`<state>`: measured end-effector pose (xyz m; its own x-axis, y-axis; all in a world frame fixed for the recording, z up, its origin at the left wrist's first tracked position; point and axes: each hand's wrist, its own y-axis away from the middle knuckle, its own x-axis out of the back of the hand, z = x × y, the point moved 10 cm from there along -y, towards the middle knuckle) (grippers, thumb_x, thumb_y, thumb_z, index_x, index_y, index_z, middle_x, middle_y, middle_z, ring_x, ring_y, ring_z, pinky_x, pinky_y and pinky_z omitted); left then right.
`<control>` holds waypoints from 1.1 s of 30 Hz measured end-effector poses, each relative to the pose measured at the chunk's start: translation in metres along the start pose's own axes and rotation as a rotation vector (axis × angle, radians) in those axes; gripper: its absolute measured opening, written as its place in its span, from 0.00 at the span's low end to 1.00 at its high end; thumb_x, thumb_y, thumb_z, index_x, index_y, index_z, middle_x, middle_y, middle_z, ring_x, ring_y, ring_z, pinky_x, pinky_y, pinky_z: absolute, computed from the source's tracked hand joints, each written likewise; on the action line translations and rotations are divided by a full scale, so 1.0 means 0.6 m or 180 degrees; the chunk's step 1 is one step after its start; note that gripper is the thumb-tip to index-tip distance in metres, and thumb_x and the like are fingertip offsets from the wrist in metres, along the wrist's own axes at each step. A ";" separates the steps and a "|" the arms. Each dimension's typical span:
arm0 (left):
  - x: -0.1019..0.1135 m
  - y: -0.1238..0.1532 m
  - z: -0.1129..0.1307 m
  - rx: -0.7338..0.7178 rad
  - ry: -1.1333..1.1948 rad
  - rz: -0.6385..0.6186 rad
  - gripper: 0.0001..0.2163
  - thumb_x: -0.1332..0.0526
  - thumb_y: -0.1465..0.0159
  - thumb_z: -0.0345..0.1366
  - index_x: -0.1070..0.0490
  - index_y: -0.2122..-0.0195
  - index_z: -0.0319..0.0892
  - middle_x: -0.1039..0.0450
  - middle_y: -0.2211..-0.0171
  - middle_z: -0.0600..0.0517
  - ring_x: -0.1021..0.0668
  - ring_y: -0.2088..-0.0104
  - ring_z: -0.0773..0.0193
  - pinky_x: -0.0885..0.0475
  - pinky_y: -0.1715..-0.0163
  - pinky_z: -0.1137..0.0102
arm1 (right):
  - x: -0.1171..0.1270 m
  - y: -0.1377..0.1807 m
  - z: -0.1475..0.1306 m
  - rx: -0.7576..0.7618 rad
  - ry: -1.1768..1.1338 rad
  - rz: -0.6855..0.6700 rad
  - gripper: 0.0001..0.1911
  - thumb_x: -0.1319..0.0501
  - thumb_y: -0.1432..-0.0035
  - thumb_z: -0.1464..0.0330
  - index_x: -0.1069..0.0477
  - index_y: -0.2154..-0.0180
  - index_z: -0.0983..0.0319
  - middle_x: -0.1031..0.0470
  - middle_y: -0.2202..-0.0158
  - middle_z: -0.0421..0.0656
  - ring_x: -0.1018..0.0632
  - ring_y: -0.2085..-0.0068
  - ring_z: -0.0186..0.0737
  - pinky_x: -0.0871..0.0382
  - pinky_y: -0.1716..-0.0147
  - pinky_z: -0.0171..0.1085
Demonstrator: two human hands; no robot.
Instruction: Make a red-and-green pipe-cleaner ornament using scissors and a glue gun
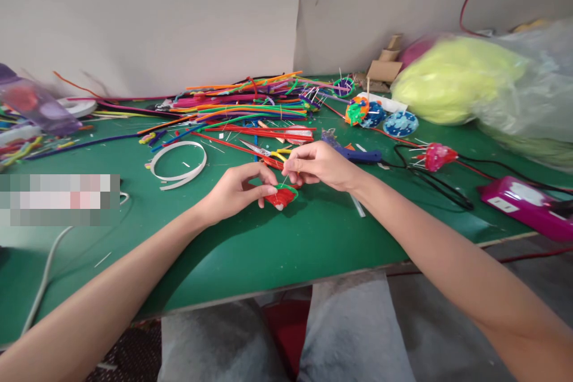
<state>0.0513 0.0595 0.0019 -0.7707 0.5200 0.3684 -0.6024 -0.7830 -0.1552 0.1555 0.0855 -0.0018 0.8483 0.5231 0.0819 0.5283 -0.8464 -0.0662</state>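
My left hand (237,191) pinches the edge of a small cone-like craft piece (283,197), red fuzzy pipe cleaner with a green rim and a pale tip. My right hand (316,166) is closed at the fingertips on a thin pale strand (285,179) that reaches down to the green rim. Whether the strand is wire or a stiff stem, I cannot tell. Just beyond my fingers lie yellow-handled scissors (255,148), their handles partly covered by my right hand. A blue-handled tool (362,156) rests to the right of them.
Bundles of coloured pipe cleaners (250,110) lie along the back. A coiled white strip (154,164) sits at left. Fuzzy craft pieces (400,123), a red one with white sticks (436,157), black cables (441,188), a magenta power strip (528,203) and plastic bags (461,80) occupy the right.
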 end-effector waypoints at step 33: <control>0.000 -0.001 0.008 -0.0011 0.0059 0.0067 0.11 0.34 0.41 0.41 0.30 0.66 0.37 0.29 0.69 0.52 0.26 0.76 0.71 0.25 0.76 0.73 | 0.015 0.003 0.002 0.0015 -0.0104 0.0540 0.22 0.30 0.54 0.53 0.29 0.80 0.65 0.34 0.85 0.37 0.34 0.83 0.26 0.44 0.84 0.28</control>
<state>0.0528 0.0583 0.0065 -0.7869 0.5096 0.3479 -0.5867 -0.7926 -0.1660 0.1640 0.0888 -0.0027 0.9259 0.3759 0.0367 0.3777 -0.9224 -0.0811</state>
